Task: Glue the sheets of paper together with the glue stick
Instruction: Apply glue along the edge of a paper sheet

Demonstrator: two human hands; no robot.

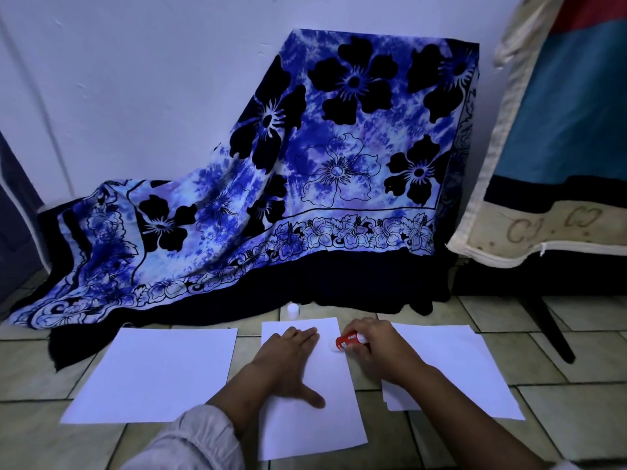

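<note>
Three lots of white paper lie on the tiled floor. The middle sheet point(325, 418) is under my left hand point(288, 361), which presses flat on it with fingers straight and thumb spread. My right hand point(376, 347) grips a red glue stick point(347, 340), its white tip touching the middle sheet near the right edge. A single sheet point(159, 371) lies to the left. A small stack of sheets point(464, 371) lies to the right, partly under my right forearm. The white cap point(293, 310) stands on the floor just beyond the middle sheet.
A blue flowered cloth point(305, 171) drapes over furniture right behind the papers, its dark hem reaching the floor. At the right stand a dark furniture leg point(546, 329) and a hanging cream and blue cover point(559, 137). A wall rises behind.
</note>
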